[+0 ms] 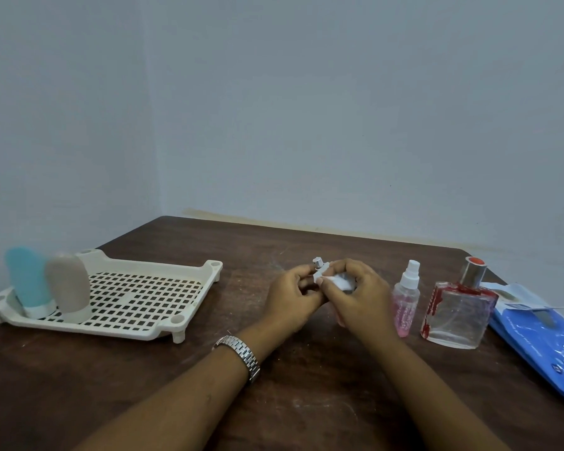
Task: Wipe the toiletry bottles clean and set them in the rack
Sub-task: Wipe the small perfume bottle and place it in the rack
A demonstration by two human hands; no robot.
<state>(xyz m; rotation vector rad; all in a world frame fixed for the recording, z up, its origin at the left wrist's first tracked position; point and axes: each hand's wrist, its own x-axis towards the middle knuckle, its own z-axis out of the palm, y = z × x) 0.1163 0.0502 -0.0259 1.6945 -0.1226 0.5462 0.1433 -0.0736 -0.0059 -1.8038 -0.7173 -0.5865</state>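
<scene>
Both my hands meet over the middle of the brown table. My left hand [290,296] grips a small bottle [318,265]; only its white spray top shows above my fingers. My right hand [355,292] presses a white wipe [344,283] against it. The cream perforated rack [137,297] lies at the left, with a blue bottle [26,281] and a beige bottle [68,286] standing cap-down at its left end. To the right of my hands stand a pink spray bottle [406,301] and a square glass perfume bottle [456,312] with a silver and red cap.
A blue wipes pack [544,340] lies at the table's right edge with its flap open. The table's far edge meets a pale blue wall. A metal watch [241,353] sits on my left wrist.
</scene>
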